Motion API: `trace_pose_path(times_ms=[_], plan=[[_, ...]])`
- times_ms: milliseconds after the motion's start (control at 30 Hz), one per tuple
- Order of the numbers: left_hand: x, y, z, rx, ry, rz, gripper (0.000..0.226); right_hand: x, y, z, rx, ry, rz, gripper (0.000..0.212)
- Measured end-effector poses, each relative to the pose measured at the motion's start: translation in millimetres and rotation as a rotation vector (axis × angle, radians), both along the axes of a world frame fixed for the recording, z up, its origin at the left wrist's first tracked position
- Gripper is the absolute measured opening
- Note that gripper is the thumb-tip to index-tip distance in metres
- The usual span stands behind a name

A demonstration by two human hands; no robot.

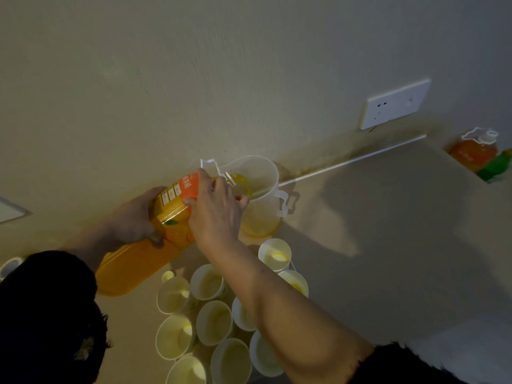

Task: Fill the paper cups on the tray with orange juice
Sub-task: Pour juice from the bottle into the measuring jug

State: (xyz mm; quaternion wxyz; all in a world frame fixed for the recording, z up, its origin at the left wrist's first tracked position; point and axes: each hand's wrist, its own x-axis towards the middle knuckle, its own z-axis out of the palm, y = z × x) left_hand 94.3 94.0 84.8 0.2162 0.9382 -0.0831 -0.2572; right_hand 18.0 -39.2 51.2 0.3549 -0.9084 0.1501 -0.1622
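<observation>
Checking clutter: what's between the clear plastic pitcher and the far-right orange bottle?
Head view: bare beige countertop only, from the clear plastic pitcher to the far-right orange bottle.

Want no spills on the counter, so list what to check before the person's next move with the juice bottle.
1. Bottle mouth inside the jug rim: ok. The juice bottle is tipped with its neck over the clear jug.
2. Grip: ok. The left hand holds the bottle's body and the right hand holds it near the neck.
3. Room left in the jug: ok. Juice shows only in its lower part.
4. Paper cups upright and open: ok.
5. Cups filled: cannot tell. The light is dim and their insides look yellowish.
6. Tray under the cups: cannot tell.
</observation>
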Motion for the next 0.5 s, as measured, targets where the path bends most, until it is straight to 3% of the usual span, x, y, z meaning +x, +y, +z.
trace_pose_path(times_ms=[500], plan=[[0.2, 1.1, 0.2, -0.004, 0.003, -0.002, 0.113, 0.5, 0.7, -0.9, 0.003, 0.017, 0.008, 0.057]])
